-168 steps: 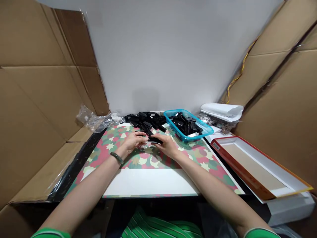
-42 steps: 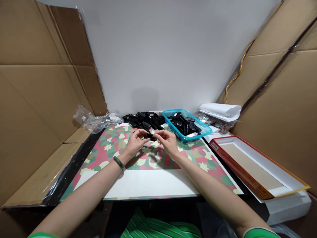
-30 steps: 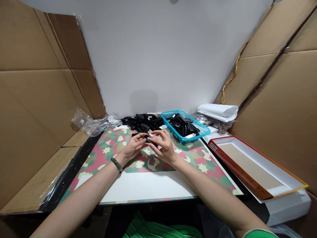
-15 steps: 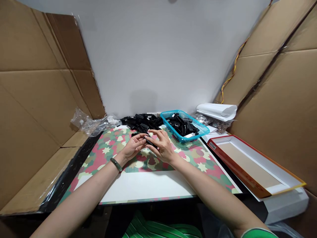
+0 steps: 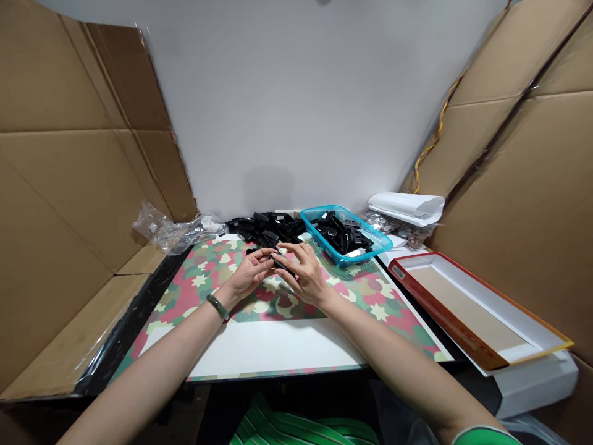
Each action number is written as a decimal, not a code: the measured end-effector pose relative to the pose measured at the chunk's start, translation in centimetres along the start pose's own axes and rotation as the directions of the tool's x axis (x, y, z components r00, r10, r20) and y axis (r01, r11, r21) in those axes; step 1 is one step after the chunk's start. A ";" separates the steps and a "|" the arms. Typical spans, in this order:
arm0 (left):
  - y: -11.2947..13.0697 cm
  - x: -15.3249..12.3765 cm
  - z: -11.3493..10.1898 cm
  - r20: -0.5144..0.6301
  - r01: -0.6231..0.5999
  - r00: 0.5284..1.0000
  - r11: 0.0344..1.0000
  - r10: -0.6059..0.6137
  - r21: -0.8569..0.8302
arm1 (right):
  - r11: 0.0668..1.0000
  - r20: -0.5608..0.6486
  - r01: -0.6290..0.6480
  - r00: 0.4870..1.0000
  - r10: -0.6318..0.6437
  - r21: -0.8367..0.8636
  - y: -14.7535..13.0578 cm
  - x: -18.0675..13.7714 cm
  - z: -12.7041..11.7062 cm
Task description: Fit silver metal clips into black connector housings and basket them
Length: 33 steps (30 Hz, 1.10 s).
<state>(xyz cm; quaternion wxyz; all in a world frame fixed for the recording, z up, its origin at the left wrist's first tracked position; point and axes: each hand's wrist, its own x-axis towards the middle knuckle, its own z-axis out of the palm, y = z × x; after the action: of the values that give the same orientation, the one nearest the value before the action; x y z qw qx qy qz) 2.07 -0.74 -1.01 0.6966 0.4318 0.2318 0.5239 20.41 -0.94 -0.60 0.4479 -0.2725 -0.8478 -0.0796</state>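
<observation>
Over the patterned table sheet (image 5: 194, 281), a small black plastic part (image 5: 281, 264) is held between both hands. My left hand (image 5: 250, 273) pinches its left end with thumb and fingertips; a green bangle (image 5: 217, 306) circles that wrist. Around the other side of the part, my right hand (image 5: 303, 275) grips with its thumb and fingers, which cover much of it. Just beyond the hands lies a loose heap of similar black parts (image 5: 266, 227). A blue basket (image 5: 345, 259) behind my right hand holds more of them.
Crumpled clear plastic (image 5: 173, 233) lies at the back left. On the right are a red-edged box lid (image 5: 467, 309), rolled white sheets (image 5: 405, 207) and bags of small pieces (image 5: 414, 233). Cardboard walls (image 5: 83, 198) flank the table, with a grey wall (image 5: 296, 123) behind.
Both hands stay in nearly the same place, still on the black part. The fingers of my right hand have shifted very slightly.
</observation>
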 end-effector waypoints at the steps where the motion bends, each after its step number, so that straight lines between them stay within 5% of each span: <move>1: 0.0 0.0 0.0 0.001 0.001 1.000 1.000 -0.001 0.001 | 1.000 -0.007 0.006 1.000 -0.006 0.003 0.0 0.0 0.0; 33: -0.2 0.0 -0.2 -0.020 -0.002 1.000 1.000 0.002 0.018 | 1.000 -0.052 0.027 0.998 -0.027 0.007 0.0 -0.1 0.1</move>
<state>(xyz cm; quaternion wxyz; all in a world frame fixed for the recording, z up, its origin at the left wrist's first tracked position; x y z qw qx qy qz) 2.01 -0.70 -1.33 0.6900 0.4331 0.2429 0.5266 20.37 -0.95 -0.77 0.4697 -0.2570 -0.8399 -0.0894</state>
